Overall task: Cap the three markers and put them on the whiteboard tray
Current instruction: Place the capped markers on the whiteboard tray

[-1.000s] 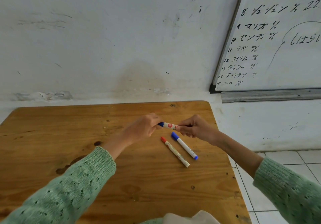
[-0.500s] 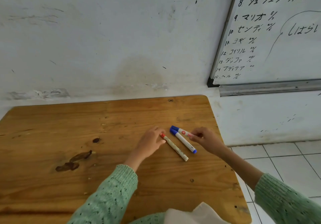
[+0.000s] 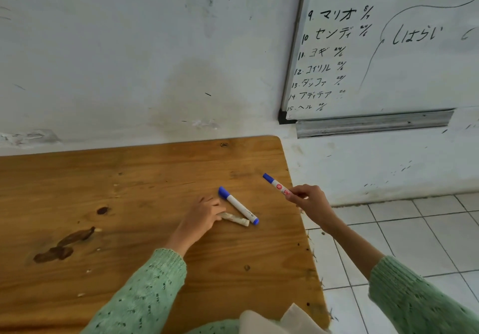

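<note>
My right hand (image 3: 309, 202) holds a capped blue marker with a red label (image 3: 276, 184) above the table's right edge, cap pointing up-left. A second blue-capped marker (image 3: 238, 205) lies diagonally on the wooden table (image 3: 129, 191). Beside it lies a worn cream marker (image 3: 237, 220), and my left hand (image 3: 201, 217) covers its upper end with fingers closed around it; its red cap is hidden. The grey whiteboard tray (image 3: 373, 125) runs under the whiteboard (image 3: 414, 61) at the upper right, with nothing visible on it.
The table stands against a scuffed white wall (image 3: 129, 61). A dark stain (image 3: 62, 247) marks the tabletop at the left. White floor tiles (image 3: 414, 230) lie to the right of the table. A pale cloth (image 3: 274, 320) shows at the bottom edge.
My hands parted after pressing the blue cap onto the labelled marker. My right hand lifted that marker toward the right edge. My left hand dropped onto the cream marker.
</note>
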